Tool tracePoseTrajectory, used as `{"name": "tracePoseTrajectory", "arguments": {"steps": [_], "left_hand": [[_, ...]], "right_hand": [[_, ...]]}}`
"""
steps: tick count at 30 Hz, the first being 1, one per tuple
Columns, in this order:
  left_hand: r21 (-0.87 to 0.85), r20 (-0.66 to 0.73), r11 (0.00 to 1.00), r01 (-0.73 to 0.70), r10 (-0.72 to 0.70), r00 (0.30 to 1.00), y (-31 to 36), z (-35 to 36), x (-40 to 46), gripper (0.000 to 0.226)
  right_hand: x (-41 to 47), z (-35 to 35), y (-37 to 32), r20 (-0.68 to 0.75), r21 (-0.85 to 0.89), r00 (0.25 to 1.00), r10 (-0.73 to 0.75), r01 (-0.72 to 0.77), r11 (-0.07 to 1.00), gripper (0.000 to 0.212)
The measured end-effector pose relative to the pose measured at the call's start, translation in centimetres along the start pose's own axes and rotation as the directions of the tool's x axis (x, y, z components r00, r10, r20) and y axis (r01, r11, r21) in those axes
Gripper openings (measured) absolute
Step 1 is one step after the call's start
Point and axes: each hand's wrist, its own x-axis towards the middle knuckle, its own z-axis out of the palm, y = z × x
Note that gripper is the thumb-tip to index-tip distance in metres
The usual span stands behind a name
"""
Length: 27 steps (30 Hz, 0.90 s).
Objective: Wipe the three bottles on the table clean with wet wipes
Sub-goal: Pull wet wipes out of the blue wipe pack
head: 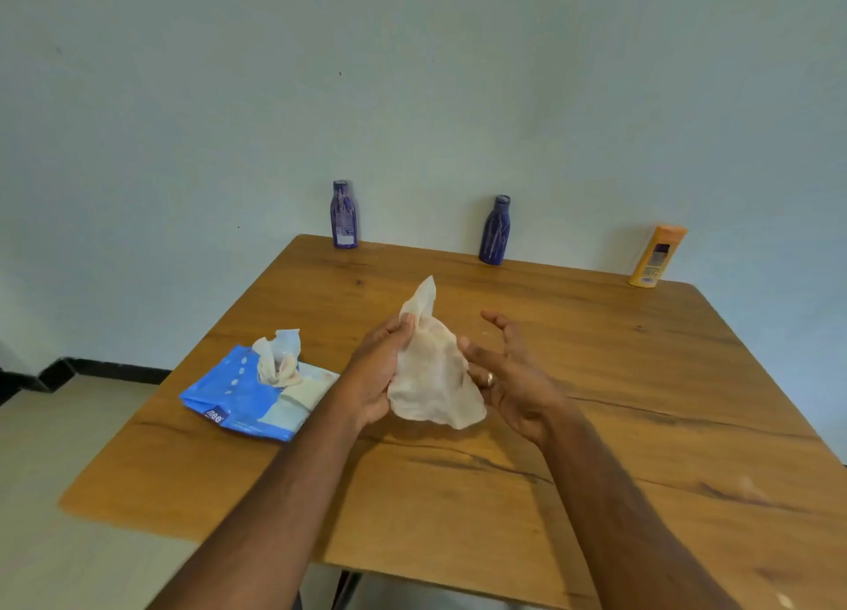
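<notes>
One wet wipe (433, 380), limp and light, hangs at table centre; left hand (378, 371) pinches its top corner, right hand (508, 380) lies slack beside it. Bottles (495, 231) untouched at 12 o'clock; grip mid-body, likely slippery.

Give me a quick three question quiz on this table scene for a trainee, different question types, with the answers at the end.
1. True or false: the left hand pinches a wet wipe.
2. Multiple choice: the wipes pack lies (A) to the left of the hands, (B) beside the orange bottle, (C) on the floor.
3. Fill in: counting the two purple bottles too, ____ bottles stand along the far edge of the table.

Key: 1 true, while the right hand is open beside the wipe; 2 A; 3 three.
</notes>
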Motion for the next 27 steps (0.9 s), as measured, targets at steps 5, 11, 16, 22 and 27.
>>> {"name": "tracePoseTrajectory", "arguments": {"steps": [5,11,16,22,27], "left_hand": [[0.127,-0.068,0.99,-0.062,0.071,0.995,1.6,-0.5,-0.3,0.043],[0.263,-0.089,0.938,-0.226,0.257,0.962,2.8,-3.0,0.1,0.061],[0.495,-0.087,0.813,-0.305,0.396,0.914,3.8,-3.6,0.6,0.03],[0.585,-0.048,0.738,-0.336,0.445,0.894,4.7,-3.6,0.9,0.034],[0.793,0.044,0.519,-0.317,0.471,0.881,5.9,-3.3,1.3,0.027]], "right_hand": [[-0.5,1.5,-1.6,-0.138,-0.035,0.948,-0.288,0.286,0.958,0.067],[0.0,1.6,-3.2,-0.168,-0.25,0.932,-0.322,0.276,0.928,0.029],[0.8,1.1,-4.3,-0.149,-0.407,0.926,-0.347,0.263,0.875,0.021],[1.2,0.7,-5.0,-0.07,-0.474,0.937,-0.344,0.272,0.837,0.02],[2.1,1.6,-5.3,-0.071,-0.762,0.916,-0.396,0.206,0.613,0.029]]}}
